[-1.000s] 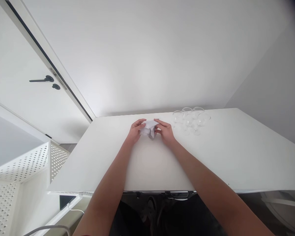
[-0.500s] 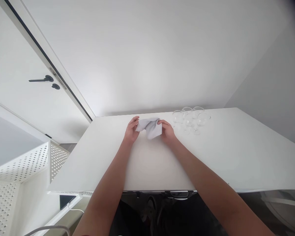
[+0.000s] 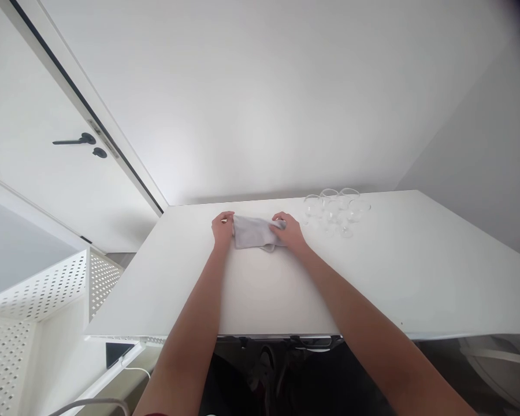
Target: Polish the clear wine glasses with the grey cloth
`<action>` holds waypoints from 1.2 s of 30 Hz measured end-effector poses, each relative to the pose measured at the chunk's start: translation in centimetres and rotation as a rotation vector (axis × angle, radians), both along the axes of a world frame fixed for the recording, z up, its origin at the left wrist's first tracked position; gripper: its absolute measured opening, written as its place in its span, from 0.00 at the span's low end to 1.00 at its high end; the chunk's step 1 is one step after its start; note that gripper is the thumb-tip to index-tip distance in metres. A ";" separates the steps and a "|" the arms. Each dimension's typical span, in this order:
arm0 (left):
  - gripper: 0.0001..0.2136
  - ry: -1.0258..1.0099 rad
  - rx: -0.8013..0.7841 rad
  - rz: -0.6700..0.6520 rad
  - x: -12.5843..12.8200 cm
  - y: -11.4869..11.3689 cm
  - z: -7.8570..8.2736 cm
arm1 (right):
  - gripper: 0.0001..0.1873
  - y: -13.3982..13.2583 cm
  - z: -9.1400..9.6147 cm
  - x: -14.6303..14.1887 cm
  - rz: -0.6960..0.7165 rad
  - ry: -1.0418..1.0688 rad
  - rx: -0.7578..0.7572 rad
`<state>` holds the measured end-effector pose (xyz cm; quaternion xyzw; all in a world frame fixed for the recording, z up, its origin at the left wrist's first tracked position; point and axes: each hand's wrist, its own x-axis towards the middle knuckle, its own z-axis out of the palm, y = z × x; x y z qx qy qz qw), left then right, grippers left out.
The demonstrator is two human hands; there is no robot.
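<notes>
A light grey cloth (image 3: 252,232) is stretched between my hands over the white tabletop (image 3: 268,294), its lower right corner folded over. My left hand (image 3: 223,227) pinches the cloth's left edge. At the right end, my right hand (image 3: 289,230) grips the cloth with thumb and fingers. Several clear stemmed glasses (image 3: 333,212) stand grouped just to the right of my right hand, apart from it.
Behind the table rises a plain white wall (image 3: 251,104). To the left are a white door with a black handle (image 3: 74,140) and a white perforated panel (image 3: 101,280). The table's front edge runs close to my body.
The cloth, crumpled and bunched before, is now spread wider and flatter. My left hand has moved left and slightly nearer to me; the right hand has shifted only a little. The glasses have stayed put.
</notes>
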<state>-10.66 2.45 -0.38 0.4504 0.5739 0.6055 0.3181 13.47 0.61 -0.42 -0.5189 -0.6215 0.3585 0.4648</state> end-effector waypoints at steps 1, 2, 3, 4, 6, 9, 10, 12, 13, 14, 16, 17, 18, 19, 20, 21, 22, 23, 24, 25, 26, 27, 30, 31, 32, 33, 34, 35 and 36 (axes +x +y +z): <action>0.06 0.154 -0.006 0.066 0.0 -0.2 0.0 | 0.12 0.1 -0.1 -0.1 -0.021 -0.113 0.087; 0.05 0.287 -0.005 0.124 0.0 -0.4 0.0 | 0.11 0.1 -0.1 -0.1 -0.035 -0.199 0.150; 0.05 0.384 -0.004 0.169 0.0 -0.7 0.1 | 0.11 0.0 0.0 -0.1 -0.051 -0.258 0.188; 0.05 0.438 -0.006 0.194 0.0 -0.9 0.2 | 0.11 -0.1 0.2 0.0 -0.063 -0.299 0.206; 0.04 0.464 -0.069 0.183 -0.1 -1.4 0.5 | 0.10 -0.5 0.8 0.3 -0.019 -0.361 0.202; 0.13 0.412 -0.226 0.089 0.0 -1.8 0.8 | 0.14 -1.2 1.4 0.6 0.248 -0.470 0.189; 0.16 0.398 -0.251 0.068 0.1 -1.8 0.8 | 0.16 -1.5 1.5 0.7 0.324 -0.508 0.194; 0.19 0.406 -0.256 0.043 0.4 -1.9 0.8 | 0.14 -1.8 1.5 0.7 0.377 -0.553 0.216; 0.19 0.430 -0.246 0.030 0.5 -1.9 0.9 | 0.09 -1.9 1.5 0.7 0.367 -0.559 0.229; 0.18 0.457 -0.238 0.020 0.6 -2.0 0.9 | 0.04 -1.9 1.4 0.6 0.353 -0.553 0.241; 0.17 0.485 -0.208 0.010 0.9 -2.1 1.2 | 0.05 -1.8 1.3 0.6 0.351 -0.526 0.266; 0.16 0.484 -0.187 0.015 0.9 -2.2 1.3 | 0.07 -1.8 1.3 0.6 0.358 -0.512 0.275; 0.16 0.483 -0.171 0.027 1.0 -2.2 1.5 | 0.08 -1.7 1.3 0.6 0.360 -0.497 0.277; 0.17 0.489 -0.163 0.042 1.0 -2.3 1.6 | 0.07 -1.7 1.3 0.6 0.358 -0.486 0.273; 0.17 0.504 -0.158 0.058 1.0 -2.3 1.7 | 0.05 -1.6 1.3 0.7 0.353 -0.483 0.263; 0.18 0.524 -0.155 0.076 1.0 -2.4 1.8 | 0.04 -1.6 1.3 0.7 0.346 -0.489 0.250; 0.19 0.540 -0.154 0.094 0.9 -2.4 1.8 | 0.05 -1.5 1.3 0.8 0.340 -0.498 0.233; 0.18 0.545 -0.154 0.110 0.8 -2.3 1.8 | 0.07 -1.5 1.2 0.8 0.338 -0.506 0.220; 0.18 0.541 -0.155 0.123 0.7 -2.3 1.7 | 0.08 -1.5 1.1 0.9 0.338 -0.512 0.212; 0.17 0.533 -0.159 0.134 0.6 -2.2 1.6 | 0.06 -1.4 1.1 0.9 0.336 -0.514 0.210; 0.15 0.526 -0.167 0.141 0.5 -2.1 1.5 | 0.05 -1.3 1.0 0.9 0.333 -0.510 0.212; 0.14 0.519 -0.179 0.142 0.4 -2.0 1.4 | 0.07 -1.2 0.9 1.0 0.325 -0.504 0.215; 0.11 0.508 -0.235 0.129 0.3 -1.8 1.2 | 0.09 -1.0 0.6 1.2 0.307 -0.503 0.207; 0.13 0.502 -0.254 0.125 0.3 -1.8 1.2 | 0.10 -1.0 0.6 1.3 0.309 -0.517 0.201; 0.15 0.489 -0.270 0.121 0.3 -1.8 1.2 | 0.12 -1.0 0.6 1.4 0.312 -0.543 0.198; 0.17 0.467 -0.279 0.115 0.4 -1.8 1.2 | 0.15 -1.0 0.7 1.5 0.307 -0.578 0.199; 0.19 0.440 -0.279 0.104 0.5 -1.9 1.2 | 0.19 -1.0 0.7 1.6 0.294 -0.620 0.202; 0.20 0.417 -0.276 0.088 0.7 -2.0 1.3 | 0.22 -1.0 0.9 1.7 0.265 -0.665 0.202; 0.21 0.409 -0.277 0.065 0.8 -2.1 1.4 | 0.23 -1.0 1.0 1.8 0.222 -0.705 0.194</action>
